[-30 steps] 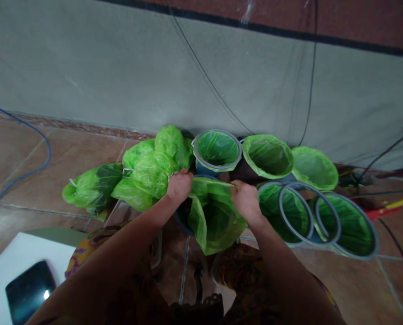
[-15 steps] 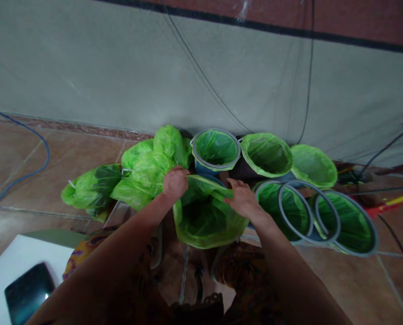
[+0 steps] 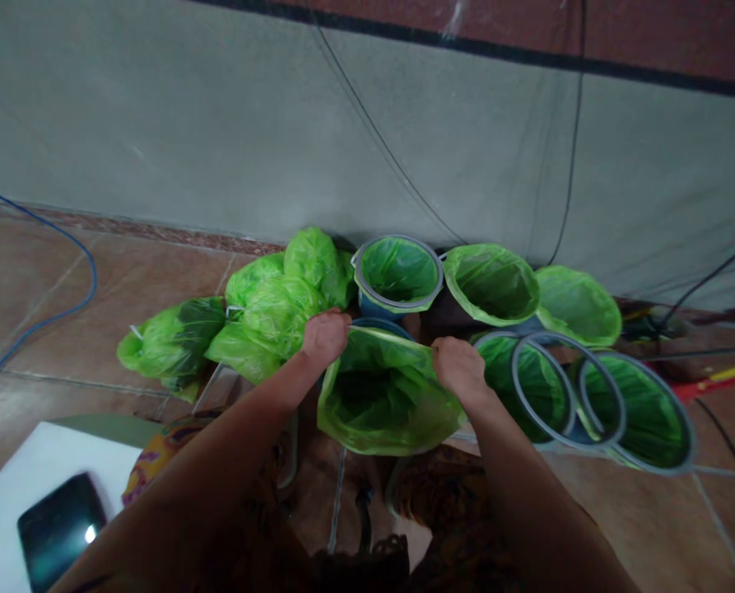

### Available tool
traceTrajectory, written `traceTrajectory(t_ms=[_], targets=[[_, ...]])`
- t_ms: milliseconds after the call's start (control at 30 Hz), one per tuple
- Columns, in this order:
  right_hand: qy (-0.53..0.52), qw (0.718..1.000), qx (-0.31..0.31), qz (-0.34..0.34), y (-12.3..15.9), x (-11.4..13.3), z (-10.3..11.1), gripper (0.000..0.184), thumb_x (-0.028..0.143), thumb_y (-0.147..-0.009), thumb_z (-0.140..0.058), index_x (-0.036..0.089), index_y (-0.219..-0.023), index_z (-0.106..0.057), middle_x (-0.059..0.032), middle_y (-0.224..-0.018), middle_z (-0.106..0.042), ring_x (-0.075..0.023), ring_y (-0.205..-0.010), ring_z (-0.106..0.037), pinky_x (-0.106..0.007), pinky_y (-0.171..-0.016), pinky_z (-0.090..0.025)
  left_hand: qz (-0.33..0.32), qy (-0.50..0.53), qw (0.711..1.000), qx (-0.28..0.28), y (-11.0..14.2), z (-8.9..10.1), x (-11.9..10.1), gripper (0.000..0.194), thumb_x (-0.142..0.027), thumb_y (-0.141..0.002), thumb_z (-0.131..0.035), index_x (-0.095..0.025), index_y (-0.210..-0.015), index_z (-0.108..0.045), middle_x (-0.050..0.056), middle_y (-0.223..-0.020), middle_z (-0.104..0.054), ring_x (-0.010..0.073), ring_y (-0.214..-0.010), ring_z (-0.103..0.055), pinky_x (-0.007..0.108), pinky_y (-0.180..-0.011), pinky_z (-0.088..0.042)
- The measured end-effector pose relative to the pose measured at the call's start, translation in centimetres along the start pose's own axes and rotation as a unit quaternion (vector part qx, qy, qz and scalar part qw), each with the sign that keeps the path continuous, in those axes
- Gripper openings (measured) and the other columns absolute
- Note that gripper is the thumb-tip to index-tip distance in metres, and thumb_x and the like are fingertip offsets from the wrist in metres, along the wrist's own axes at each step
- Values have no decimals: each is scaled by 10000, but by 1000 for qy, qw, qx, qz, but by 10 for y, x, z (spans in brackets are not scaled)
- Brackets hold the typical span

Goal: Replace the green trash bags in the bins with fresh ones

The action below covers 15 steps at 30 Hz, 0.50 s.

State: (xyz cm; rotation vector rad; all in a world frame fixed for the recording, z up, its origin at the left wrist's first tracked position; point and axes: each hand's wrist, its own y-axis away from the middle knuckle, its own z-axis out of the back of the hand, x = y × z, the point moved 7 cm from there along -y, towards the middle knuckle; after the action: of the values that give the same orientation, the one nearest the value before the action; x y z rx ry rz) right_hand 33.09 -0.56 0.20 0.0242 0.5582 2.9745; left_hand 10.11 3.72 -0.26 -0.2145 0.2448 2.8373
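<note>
In front of me a green garbage bag [image 3: 397, 432] lines a bin, its mouth stretched wide. My left hand [image 3: 327, 338] is closed on the far left edge of the bag. At the far right edge my right hand [image 3: 459, 369] grips the rim, fingers curled over it. Between the hands the bag's edge runs almost straight, and part of a blue bin rim [image 3: 384, 324] shows just behind. The bin's body is mostly hidden by the bag.
Several filled green bags [image 3: 281, 313] lie to the left. Lined bins [image 3: 494, 284] stand along the wall, and grey rings [image 3: 568, 387] lie over lined bins at right. A dark phone-like device [image 3: 62, 527] rests on a white surface [image 3: 9, 494]. A blue cable [image 3: 92, 276] crosses the floor.
My right hand has gone from loosely spread fingers to a closed grip, moving slightly right and down. The bag's far edge is now pulled straighter. My left hand keeps its hold.
</note>
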Motion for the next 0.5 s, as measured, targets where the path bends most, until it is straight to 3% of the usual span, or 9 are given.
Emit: traceTrajectory(t_ms=[100,233,300,400,500], targets=[[-4,1000,11,3,3,8,-6,295,216,-845,-552,165,-1112,-666,-151,-1016,-696,-267,-972,-640,-336,-797,-455,-3,7,1000,10,2,0,-6,309,-270,-918,-395,-182,-923,-692,85,-957,-670,201,-890,-637,295,-771,-470],[-27,994,-63,85,9,41,0,582,294,-791,-655,181,-1339,-492,-144,-1225,-617,-287,-1105,-557,-369,-889,-425,-72,25,997,-1,10,1,-30,310,-290,-932,-396,-180,-909,-685,87,-952,-647,199,-889,-621,311,-795,-467],[-41,988,-78,131,12,56,2,477,287,-836,-599,190,-1299,-534,-125,-1215,-628,-281,-1107,-549,-372,-919,-403,-117,28,993,-18,15,2,-43,309,-285,-936,-396,-178,-887,-683,85,-937,-639,202,-889,-611,330,-822,-458],[-49,982,-65,172,14,69,1,253,251,-914,-464,202,-1054,-669,-101,-1056,-694,-239,-1006,-596,-339,-901,-393,-154,26,987,-32,19,3,-55,300,-270,-936,-404,-176,-861,-679,82,-916,-635,208,-904,-600,346,-844,-443],[-49,985,-57,158,14,67,2,309,269,-948,-386,220,-916,-689,-84,-923,-716,-207,-885,-635,-290,-780,-413,-152,23,988,-31,19,2,-55,289,-257,-934,-412,-173,-882,-683,85,-920,-641,214,-914,-601,354,-845,-439]])
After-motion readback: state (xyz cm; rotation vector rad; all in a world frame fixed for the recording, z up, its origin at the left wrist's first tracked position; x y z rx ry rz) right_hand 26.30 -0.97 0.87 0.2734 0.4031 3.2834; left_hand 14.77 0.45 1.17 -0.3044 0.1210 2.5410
